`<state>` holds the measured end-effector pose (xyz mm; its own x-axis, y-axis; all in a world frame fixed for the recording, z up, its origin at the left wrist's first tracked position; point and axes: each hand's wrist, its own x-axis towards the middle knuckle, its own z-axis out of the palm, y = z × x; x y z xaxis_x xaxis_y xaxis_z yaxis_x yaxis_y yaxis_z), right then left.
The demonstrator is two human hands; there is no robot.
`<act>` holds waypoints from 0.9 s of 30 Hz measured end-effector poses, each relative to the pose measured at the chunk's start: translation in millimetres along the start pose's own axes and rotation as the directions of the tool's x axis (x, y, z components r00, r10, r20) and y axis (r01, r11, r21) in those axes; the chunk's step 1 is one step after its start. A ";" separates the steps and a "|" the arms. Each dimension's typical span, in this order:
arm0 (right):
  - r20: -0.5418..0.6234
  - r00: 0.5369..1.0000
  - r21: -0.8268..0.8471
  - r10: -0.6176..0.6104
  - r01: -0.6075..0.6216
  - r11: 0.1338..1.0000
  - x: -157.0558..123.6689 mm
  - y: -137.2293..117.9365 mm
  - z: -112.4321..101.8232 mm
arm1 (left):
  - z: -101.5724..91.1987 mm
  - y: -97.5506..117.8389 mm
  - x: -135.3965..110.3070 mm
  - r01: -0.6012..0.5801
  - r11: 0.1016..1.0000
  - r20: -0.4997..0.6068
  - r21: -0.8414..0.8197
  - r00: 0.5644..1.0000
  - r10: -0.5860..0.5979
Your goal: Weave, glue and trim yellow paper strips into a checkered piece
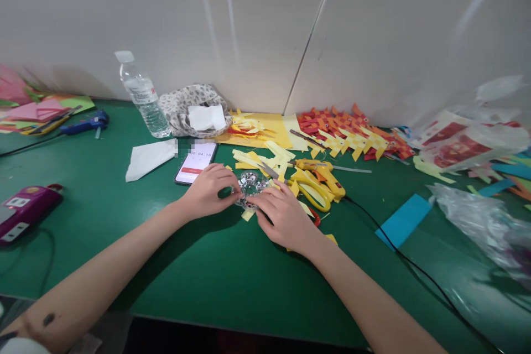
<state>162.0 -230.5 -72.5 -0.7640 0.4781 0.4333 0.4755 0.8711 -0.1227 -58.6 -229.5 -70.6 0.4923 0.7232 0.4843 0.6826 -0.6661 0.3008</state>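
Observation:
A small clear plastic packet (250, 181) with little black-and-white pieces, which look like googly eyes, lies on the green table between my hands. My left hand (213, 191) pinches its left edge between thumb and fingertips. On the other side, my right hand (282, 213) has its fingers bent over the packet's right part, partly hiding it. Yellow-handled scissors (313, 188) and pale yellow paper strips (271, 155) lie just beyond my right hand. Close by rests a yellow glue gun (327, 174). A phone (194, 163) showing a timer is beyond my left hand.
Woven red and yellow paper fish (352, 127) line the wall. A water bottle (143, 94) and a spotted pouch (182, 105) stand at the back. Leftward are a blue glue gun (85, 123) and a purple device (29, 210). A black cord (415, 271) crosses the right side.

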 end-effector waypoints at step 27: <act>0.006 0.988 0.081 0.154 -0.154 0.985 1.8 -7.3 0.4 | 5.5 11.8 -5.2 -0.411 0.878 0.028 0.247 0.908 0.417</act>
<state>156.9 -235.9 -71.2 -0.6842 0.6075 0.4034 0.5508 0.7931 -0.2602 -50.1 -240.2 -74.1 0.7471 0.3840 0.5426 0.5303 -0.8364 -0.1382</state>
